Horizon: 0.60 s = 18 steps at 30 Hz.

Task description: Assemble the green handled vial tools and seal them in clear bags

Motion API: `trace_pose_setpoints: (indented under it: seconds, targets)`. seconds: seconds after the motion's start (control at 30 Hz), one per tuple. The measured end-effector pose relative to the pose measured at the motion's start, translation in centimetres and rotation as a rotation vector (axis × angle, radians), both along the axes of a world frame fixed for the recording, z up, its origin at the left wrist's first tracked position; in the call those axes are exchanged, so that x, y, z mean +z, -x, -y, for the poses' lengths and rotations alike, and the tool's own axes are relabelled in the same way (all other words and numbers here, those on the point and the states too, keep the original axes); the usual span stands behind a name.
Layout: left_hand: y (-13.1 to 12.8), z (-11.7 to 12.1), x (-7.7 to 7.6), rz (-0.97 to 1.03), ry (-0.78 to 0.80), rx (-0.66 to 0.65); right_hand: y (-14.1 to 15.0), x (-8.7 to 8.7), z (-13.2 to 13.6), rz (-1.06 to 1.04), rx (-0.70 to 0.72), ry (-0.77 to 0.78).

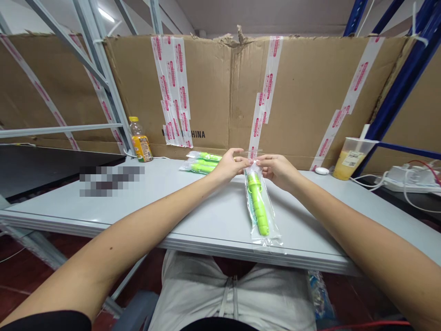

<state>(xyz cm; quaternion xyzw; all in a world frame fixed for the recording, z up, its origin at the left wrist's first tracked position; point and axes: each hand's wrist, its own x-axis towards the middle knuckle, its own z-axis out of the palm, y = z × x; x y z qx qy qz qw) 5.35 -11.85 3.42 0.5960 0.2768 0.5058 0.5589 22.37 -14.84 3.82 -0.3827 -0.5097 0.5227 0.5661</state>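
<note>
A clear plastic bag (273, 223) with a bright green ribbed stick-like item (258, 204) inside lies on the grey table, its lower end near the front edge. My left hand (232, 164) pinches the bag's top edge from the left. From the right, my right hand (278, 169) pinches the same edge, fingertips close to the left ones. Behind my left hand lie several similar bagged green items (201, 166), partly hidden by that hand.
A yellow-capped juice bottle (140, 142) stands back left. At the back right are a cup of yellow drink (352, 158), a small white case (321, 171) and a power strip with cables (409, 179). Taped cardboard (210, 92) walls the rear.
</note>
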Motion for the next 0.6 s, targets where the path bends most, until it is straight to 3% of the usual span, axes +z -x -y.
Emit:
trace_pose_setpoints:
  seconds: [0.2,0.6]
  targets:
    - [-0.1,0.0,0.3,0.081,0.062,-0.045,0.2,-0.2,-0.2,-0.025,-0.077,-0.079]
    - [0.3,0.1,0.4,0.017,0.064,-0.074,0.3,-1.0,-0.6,0.01,-0.157,-0.194]
